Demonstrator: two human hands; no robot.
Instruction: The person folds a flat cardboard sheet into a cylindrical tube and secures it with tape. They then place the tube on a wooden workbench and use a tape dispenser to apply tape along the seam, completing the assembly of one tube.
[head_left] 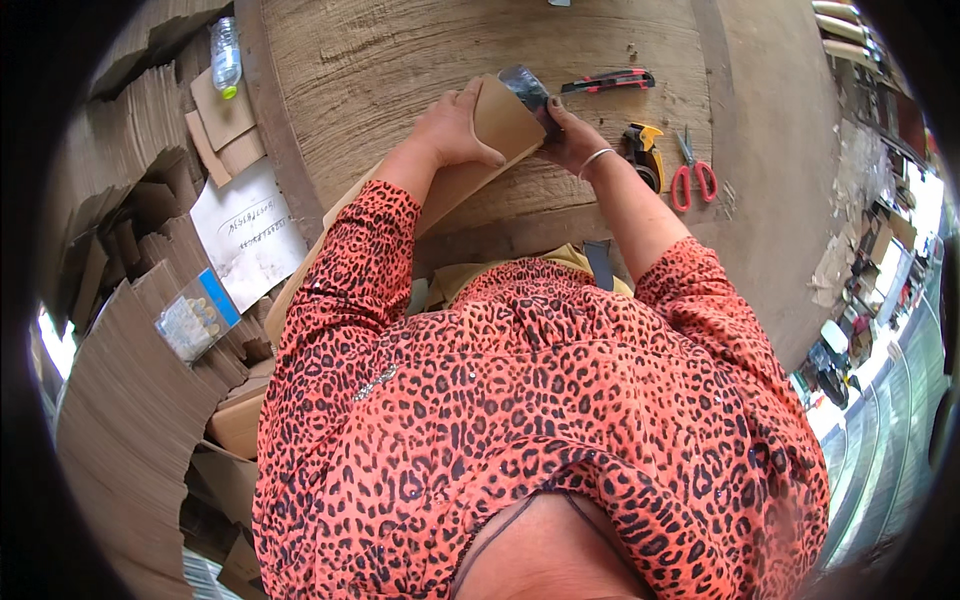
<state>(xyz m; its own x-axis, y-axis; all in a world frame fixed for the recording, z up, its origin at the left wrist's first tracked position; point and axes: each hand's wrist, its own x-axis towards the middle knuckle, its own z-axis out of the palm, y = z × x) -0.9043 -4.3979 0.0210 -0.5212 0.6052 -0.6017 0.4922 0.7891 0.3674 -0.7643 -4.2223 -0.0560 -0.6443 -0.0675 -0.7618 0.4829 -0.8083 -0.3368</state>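
A long, narrow cardboard box [507, 116] lies slanted over the wooden table, its far end pointing up and right. My left hand [450, 128] grips the box near that end, thumb on the near side and fingers over the far side. Out of the end sticks a dark, shiny thing in clear plastic [524, 87]; its kind cannot be made out. My right hand [572, 138] is closed at the box's end, with thumb and fingers against this wrapped thing. Part of the box is hidden behind my left forearm.
Right of my hands lie a red-and-black utility knife [608, 81], a yellow-and-black tape dispenser [645, 155] and red-handled scissors [693, 182]. Stacked cardboard [130, 390] fills the left, with a plastic bottle [226, 60], a written sheet [250, 240] and a clear bag [190, 325] on it.
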